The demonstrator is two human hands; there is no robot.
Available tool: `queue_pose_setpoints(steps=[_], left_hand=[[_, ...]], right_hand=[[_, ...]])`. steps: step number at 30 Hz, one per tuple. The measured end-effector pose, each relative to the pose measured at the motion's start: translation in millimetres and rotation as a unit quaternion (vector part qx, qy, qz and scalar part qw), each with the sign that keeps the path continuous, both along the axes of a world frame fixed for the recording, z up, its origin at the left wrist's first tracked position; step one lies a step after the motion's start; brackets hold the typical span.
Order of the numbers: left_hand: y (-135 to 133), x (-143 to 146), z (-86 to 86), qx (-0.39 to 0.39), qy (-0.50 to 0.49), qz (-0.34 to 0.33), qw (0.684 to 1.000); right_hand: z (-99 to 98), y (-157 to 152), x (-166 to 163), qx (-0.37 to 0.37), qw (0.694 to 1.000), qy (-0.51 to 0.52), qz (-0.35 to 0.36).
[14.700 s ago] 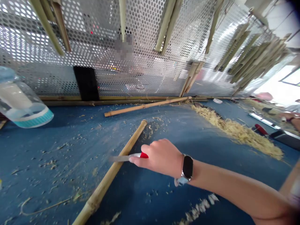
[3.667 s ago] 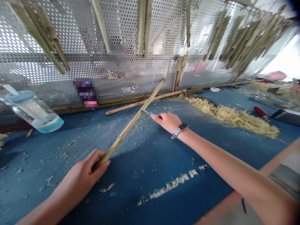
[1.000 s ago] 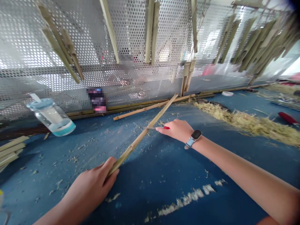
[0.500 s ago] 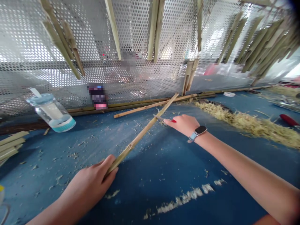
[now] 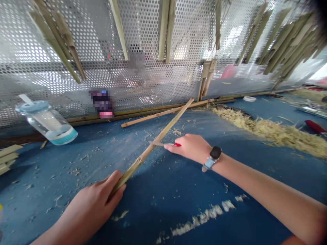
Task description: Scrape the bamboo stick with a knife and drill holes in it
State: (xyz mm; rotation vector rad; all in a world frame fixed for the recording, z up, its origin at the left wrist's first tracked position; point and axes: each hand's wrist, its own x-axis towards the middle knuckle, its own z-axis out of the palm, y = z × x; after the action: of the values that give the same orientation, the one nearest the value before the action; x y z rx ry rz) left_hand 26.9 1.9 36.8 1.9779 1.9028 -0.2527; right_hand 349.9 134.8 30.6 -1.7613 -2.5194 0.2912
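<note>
My left hand is closed around the near end of a long bamboo strip, which slants away from me to the upper right. The strip has a knobbly joint partway along, just past my fingers. My right hand, with a watch on its wrist, grips a knife with a red handle, mostly hidden in the fist. The thin blade lies across the strip, a little beyond the joint. Small pale shavings lie on the blue tabletop near the strip.
A clear drinking cup with a straw stands at left. Another strip lies along the perforated metal screen, with bamboo pieces hanging on it. A shavings heap and a red-handled tool lie at right.
My right hand has drawn the knife back along the bamboo strip, toward my left hand and the joint. My left hand keeps its hold; the whole view has shifted slightly.
</note>
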Motion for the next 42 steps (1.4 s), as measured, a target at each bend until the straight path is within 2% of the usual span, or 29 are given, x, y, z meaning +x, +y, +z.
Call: queue_pose_setpoints(steps=[5, 12, 17, 19, 23, 25, 27, 29, 35, 39, 42], left_hand=[[0.4, -0.8, 2.0, 0.007, -0.035, 0.000, 0.999], [0.2, -4.1, -1.3, 0.002, -0.023, 0.006, 1.000], [0.9, -6.4, -5.5, 0.009, -0.023, -0.002, 1.000], [0.5, -6.0, -4.9, 0.007, -0.023, 0.000, 1.000], [-1.9, -5.0, -1.8, -0.003, -0.021, 0.008, 1.000], [-2.7, -6.0, -2.2, 0.001, -0.024, 0.008, 1.000], [-2.5, -8.2, -4.2, 0.007, -0.032, 0.008, 0.999], [-1.4, -10.7, -6.1, 0.007, -0.046, 0.007, 0.999], [2.2, -12.1, -2.9, 0.008, -0.071, 0.015, 0.997], [3.3, -11.1, -2.5, 0.000, -0.061, 0.013, 0.998], [4.8, -12.2, -6.6, -0.006, -0.045, 0.026, 0.999]], right_hand=[[0.0, 7.1, 4.2, 0.040, 0.996, -0.030, -0.070], [-2.4, -9.7, -9.2, 0.002, 1.000, -0.008, -0.006], [1.0, 11.1, 7.1, 0.063, 0.991, -0.057, -0.100], [1.4, 6.5, 3.5, 0.056, 0.993, -0.056, -0.087], [-1.5, -6.1, -4.5, 0.014, 0.999, -0.031, -0.015], [-2.4, 2.8, 4.8, 0.023, 0.999, -0.028, -0.039], [-2.4, 18.0, 19.7, 0.051, 0.992, -0.044, -0.104], [-2.2, 27.7, 29.4, 0.075, 0.986, -0.059, -0.139], [-4.1, 10.1, 10.2, 0.031, 0.999, -0.032, -0.027], [-2.9, 14.3, 14.5, 0.063, 0.994, -0.053, -0.073], [-2.2, 14.1, 16.9, 0.077, 0.992, -0.060, -0.075]])
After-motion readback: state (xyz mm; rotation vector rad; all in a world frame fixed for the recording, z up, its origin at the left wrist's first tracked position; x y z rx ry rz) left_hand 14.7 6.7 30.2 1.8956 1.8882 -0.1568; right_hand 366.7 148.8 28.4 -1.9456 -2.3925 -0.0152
